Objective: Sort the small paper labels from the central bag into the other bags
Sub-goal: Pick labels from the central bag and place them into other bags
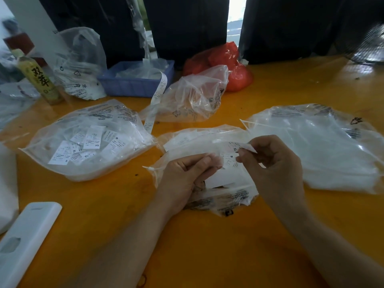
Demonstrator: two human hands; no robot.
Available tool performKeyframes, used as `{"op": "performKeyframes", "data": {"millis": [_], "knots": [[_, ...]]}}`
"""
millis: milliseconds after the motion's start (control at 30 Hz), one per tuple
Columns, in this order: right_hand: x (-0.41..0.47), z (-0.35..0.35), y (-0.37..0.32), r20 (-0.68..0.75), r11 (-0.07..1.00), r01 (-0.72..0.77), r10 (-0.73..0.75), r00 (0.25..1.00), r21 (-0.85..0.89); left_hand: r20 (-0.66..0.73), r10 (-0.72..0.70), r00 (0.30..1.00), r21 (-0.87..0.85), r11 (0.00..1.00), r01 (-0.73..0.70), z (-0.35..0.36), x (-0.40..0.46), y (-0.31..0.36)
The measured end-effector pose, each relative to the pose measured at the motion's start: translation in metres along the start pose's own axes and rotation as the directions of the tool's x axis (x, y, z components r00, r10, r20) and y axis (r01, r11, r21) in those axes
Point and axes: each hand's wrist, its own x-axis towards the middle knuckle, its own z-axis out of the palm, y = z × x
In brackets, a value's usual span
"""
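- At the middle of the orange table (pixel 207 235) lies the central bag (pixel 207 140), clear plastic, with small paper labels inside it.
- Left hand (pixel 187 175) rests over the bag's near edge, fingers curled and pinching a small wad of labels (pixel 226 163) marked M.
- Right hand (pixel 274 163) hovers just beside it at 3 o'clock, thumb and forefinger clamped on a single label (pixel 248 147).
- At 9 o'clock from the hands sits the left bag (pixel 87 140), holding loose labels printed XS, XL, S and M.
- At 3 o'clock lies the right bag (pixel 324 146), filled with white contents too blurred to read.
- At 12 o'clock stands a crumpled bag (pixel 193 96), with a red bag (pixel 224 65) behind it.
- At 11 o'clock a blue tray (pixel 135 84) trails a label strip (pixel 155 100); a bottle (pixel 37 77) stands at 10 o'clock.
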Motion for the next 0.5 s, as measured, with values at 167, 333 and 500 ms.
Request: {"op": "performKeyframes", "data": {"millis": [167,333,500], "knots": [[-0.0003,0.0023,-0.0017,0.059,0.999,0.028,-0.025,0.998,-0.038,0.016,-0.011,1.000,0.010,1.000,0.011,-0.0032,0.0015,-0.0030],[-0.0003,0.0027,-0.0043,0.079,0.995,0.069,-0.063,0.995,-0.074,0.053,0.002,0.999,0.047,0.999,-0.005,-0.0052,0.0018,-0.0043],[0.0002,0.0035,-0.0010,0.094,0.982,0.071,-0.055,0.994,-0.177,0.062,0.024,0.998,0.072,0.997,-0.029,-0.0064,0.0016,-0.0066]]}}
